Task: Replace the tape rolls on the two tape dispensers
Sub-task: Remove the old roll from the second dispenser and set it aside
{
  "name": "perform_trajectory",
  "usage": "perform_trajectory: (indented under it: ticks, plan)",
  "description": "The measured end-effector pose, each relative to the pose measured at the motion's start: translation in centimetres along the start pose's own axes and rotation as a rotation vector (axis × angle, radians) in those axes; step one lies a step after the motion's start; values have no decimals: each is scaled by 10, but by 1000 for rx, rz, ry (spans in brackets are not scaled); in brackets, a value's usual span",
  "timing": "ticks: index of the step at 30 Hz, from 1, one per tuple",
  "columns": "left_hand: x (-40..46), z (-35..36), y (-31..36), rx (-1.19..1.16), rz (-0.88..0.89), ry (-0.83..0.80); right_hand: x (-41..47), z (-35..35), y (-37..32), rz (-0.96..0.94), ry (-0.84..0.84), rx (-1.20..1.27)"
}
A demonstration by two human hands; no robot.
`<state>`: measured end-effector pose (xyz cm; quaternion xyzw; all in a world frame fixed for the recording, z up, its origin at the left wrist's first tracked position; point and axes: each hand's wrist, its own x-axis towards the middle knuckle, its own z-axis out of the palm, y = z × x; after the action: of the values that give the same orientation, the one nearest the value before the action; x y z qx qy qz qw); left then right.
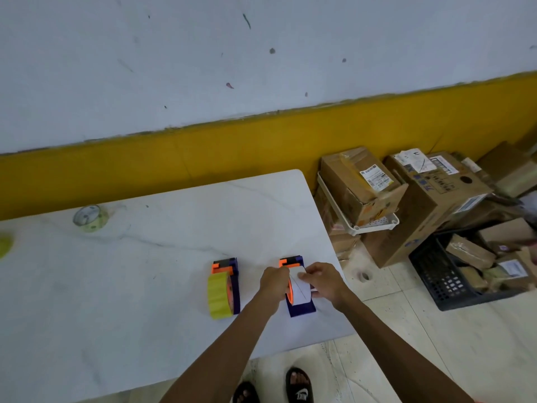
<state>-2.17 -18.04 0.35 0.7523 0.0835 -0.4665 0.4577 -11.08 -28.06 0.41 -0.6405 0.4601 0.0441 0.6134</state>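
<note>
Two purple-and-orange tape dispensers lie on the white table. The left dispenser carries a yellow-green tape roll. The right dispenser carries a white tape roll. My left hand grips the left side of that white roll and the dispenser's orange wheel. My right hand pinches the white roll from the right. A spare roll with a pale green band lies at the table's far left. Another yellow-green object shows at the left edge, cut off.
The table's right edge is just beside the right dispenser. On the floor to the right stand cardboard boxes, a white rack and a black crate of parcels. A small tape core lies on the floor tiles. My sandalled feet are below.
</note>
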Motion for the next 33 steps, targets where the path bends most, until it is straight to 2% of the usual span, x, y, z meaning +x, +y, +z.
perform_trajectory:
  ticks: [9,15,18,25,29,33]
  plan:
    - [-5,-4,5,-51,12,-23,3,-3,-6,15,-3,-49]
    - [0,-1,-6,-25,-15,-31,7,-48,2,42,76,-16]
    - [7,2,-13,36,-5,-18,12,-71,-7,-5,83,-24]
    - [-10,-16,-1,356,216,210,17,-73,-57,-180,-48,50]
    - [-20,-40,26,173,341,269,16,-46,-92,-248,-184,84]
    - [-40,-76,46,118,534,365,15,-2,-122,-293,-301,68]
